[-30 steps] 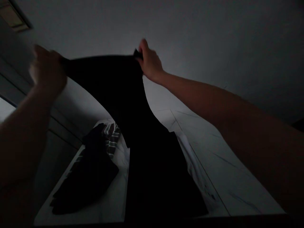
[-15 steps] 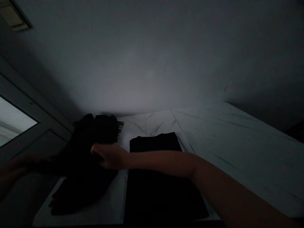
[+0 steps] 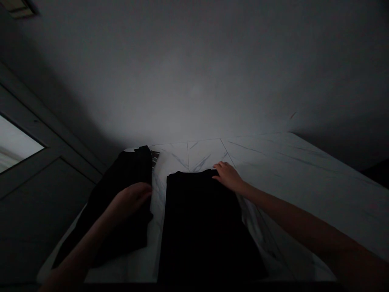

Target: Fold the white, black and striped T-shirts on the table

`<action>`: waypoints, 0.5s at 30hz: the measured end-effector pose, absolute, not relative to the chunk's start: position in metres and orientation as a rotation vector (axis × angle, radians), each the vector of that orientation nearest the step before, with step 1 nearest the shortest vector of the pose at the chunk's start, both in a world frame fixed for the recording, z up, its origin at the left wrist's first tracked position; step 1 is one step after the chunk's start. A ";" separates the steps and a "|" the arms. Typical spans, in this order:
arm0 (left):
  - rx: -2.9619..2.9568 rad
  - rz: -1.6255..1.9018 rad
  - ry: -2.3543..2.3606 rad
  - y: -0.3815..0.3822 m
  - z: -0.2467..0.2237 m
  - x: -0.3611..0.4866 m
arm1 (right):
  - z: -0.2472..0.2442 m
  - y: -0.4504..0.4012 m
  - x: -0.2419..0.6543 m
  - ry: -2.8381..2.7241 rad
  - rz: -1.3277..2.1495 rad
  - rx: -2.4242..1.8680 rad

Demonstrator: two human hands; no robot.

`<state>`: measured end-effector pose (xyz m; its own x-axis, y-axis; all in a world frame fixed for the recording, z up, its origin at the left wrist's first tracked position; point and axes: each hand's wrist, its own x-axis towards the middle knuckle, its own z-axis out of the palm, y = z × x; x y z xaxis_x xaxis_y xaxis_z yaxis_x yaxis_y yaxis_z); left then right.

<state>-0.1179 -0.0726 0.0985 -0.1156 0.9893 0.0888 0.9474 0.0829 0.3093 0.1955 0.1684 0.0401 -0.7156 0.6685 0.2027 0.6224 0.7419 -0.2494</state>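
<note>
A black folded garment (image 3: pixel 200 227) lies flat on the marble-patterned surface in front of me. At its far right corner rests my right hand (image 3: pixel 226 175), the thumb on the cloth and the fingers bent at the far edge, apart from the thumb. My left hand (image 3: pixel 130 198) is over a second dark pile of cloth (image 3: pixel 121 227) on the left. Its fingers point right and are loosely curved, with the thumb a little apart and nothing seen in them. In the dim light, folds in both black pieces barely show.
The marble-patterned tabletop (image 3: pixel 298 186) stretches away to the right. A plain wall (image 3: pixel 194 89) rises behind it, and a panelled door (image 3: pixel 45 178) with a glass pane stands at the left. A small patterned item (image 3: pixel 155 157) sticks out beside the left cloth.
My right hand has moved from the left pile to the far right corner of the folded garment. My left hand has come in from the left edge. The left pile lies flatter.
</note>
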 end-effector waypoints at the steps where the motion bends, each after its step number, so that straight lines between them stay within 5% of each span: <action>1: 2.075 0.427 2.126 -0.046 0.091 -0.103 | 0.037 0.180 0.206 -2.662 0.211 -1.058; 10: 2.240 0.307 1.765 0.078 0.059 -0.055 | 0.080 0.183 0.219 -2.463 0.708 -0.677; 15: 1.973 -0.074 1.605 0.077 0.125 -0.104 | 0.175 0.211 0.169 -2.971 0.858 -0.693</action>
